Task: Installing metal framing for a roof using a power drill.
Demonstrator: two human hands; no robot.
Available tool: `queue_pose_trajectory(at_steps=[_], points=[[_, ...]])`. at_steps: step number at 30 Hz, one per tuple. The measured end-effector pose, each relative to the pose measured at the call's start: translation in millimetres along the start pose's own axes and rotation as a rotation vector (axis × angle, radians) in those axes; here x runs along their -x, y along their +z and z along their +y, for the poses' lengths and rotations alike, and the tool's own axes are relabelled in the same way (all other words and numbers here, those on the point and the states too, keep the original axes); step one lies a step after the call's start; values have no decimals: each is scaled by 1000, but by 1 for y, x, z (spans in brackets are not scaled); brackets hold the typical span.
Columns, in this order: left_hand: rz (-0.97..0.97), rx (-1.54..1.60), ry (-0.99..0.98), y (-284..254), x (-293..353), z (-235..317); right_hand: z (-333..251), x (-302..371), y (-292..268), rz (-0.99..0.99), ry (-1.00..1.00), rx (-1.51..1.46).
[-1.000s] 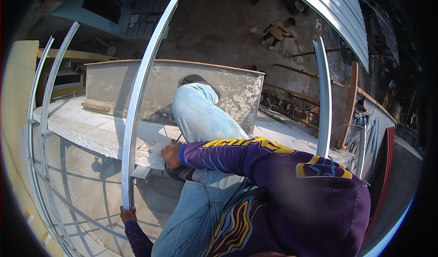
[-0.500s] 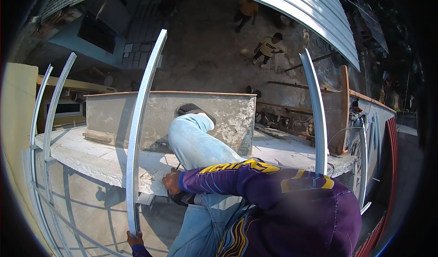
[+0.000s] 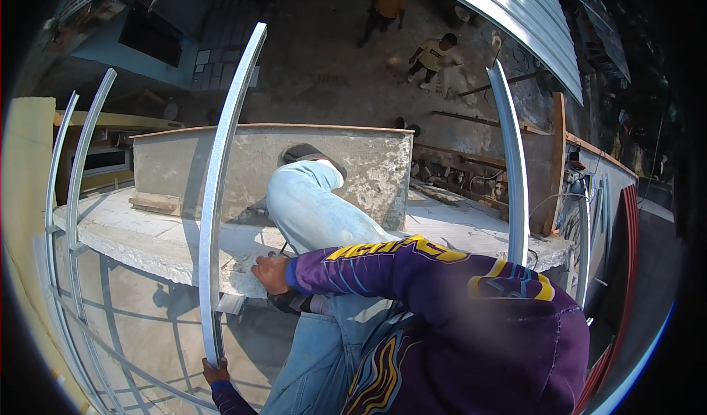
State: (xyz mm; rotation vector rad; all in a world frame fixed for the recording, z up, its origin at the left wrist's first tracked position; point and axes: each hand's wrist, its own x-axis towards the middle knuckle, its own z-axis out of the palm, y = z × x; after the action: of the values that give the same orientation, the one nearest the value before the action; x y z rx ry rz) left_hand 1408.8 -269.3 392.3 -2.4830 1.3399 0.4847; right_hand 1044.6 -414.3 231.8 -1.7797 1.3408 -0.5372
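My left hand [image 3: 216, 371] is closed around the lower end of an upright galvanized steel channel [image 3: 221, 172], near the lower edge of the view. The channel rises past the near side of a rough concrete ledge [image 3: 162, 242]. My right hand [image 3: 271, 273], at the end of a purple sleeve, is closed low at the ledge's broken edge. Beside its fingers a thin dark rod shows, and what the fingers hold is hidden. My leg in light blue jeans [image 3: 317, 201] stretches across the ledge, the dark shoe [image 3: 308, 153] against a low cement wall [image 3: 353, 168].
More steel channels stand at left [image 3: 88, 142] and right [image 3: 508, 164]. Beyond the wall the ground drops away, where two people stand below, one in orange [image 3: 387, 6], one in a pale shirt [image 3: 433, 55]. Corrugated roofing [image 3: 508, 17] overhangs the upper right. Red metal lengths [image 3: 627, 253] lean at right.
The whole scene has shifted slightly upward in the view. Both hands keep their places on the channel and at the ledge. Below, the person in orange has stepped to the left.
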Motion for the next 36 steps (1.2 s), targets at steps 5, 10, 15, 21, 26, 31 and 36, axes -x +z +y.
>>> queue_pose_trajectory(at_steps=[5, 10, 15, 21, 26, 31, 36], points=[[-28, 32, -43, -6, -1, 27, 42, -21, -297, -226, -8, -376], [12, -72, -46, 2, -14, 25, 251, 28, -333, -308, -141, 285], [-65, 57, -71, -3, -10, 16, 197, 28, -325, 464, 395, 106], [-66, -115, -94, 4, -16, 7, 236, 11, -329, 304, 305, 189], [-51, -127, -41, 5, -19, -8, 160, -26, -362, -677, 597, 31], [-127, -89, -21, -6, -19, 5, 103, -63, -337, 737, 89, -12], [-145, -120, -28, -7, -21, -1, 66, -60, -235, 170, -282, 315]])
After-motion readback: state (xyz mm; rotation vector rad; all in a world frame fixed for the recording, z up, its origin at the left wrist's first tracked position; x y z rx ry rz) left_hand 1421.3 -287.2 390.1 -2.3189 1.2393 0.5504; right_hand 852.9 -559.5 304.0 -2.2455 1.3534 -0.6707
